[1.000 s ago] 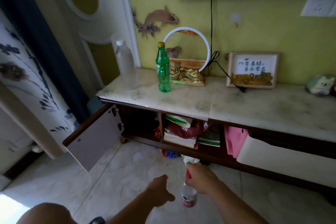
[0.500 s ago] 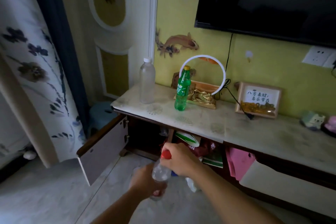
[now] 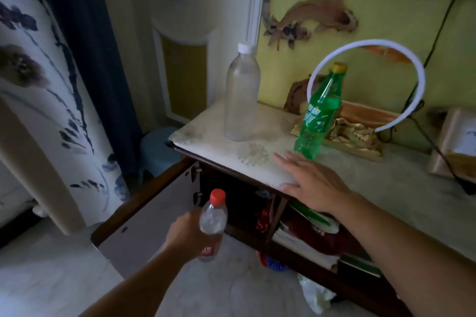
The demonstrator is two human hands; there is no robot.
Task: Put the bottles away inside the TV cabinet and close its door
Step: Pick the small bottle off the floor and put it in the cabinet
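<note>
Head camera: at lower centre, the left hand [image 3: 189, 235] grips a small clear plastic bottle with a red cap [image 3: 212, 224] before the dark wooden TV cabinet's open door [image 3: 144, 221]. The right hand [image 3: 313, 183], fingers spread and empty, reaches toward a green soda bottle [image 3: 319, 116] on the pale marble-patterned top [image 3: 386, 183]; a tall clear white-capped bottle [image 3: 242, 95] stands just left. Stowing has apparently begun; next, the held bottle likely goes into the dark compartment.

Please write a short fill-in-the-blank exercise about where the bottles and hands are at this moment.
1. The left hand holds a clear bottle with a ____ cap.
2. The open right hand reaches toward the ____ bottle on the cabinet top.
3. The cabinet door is ____.
4. The tall clear bottle has a ____ cap.

Missing words: red; green; open; white
</note>
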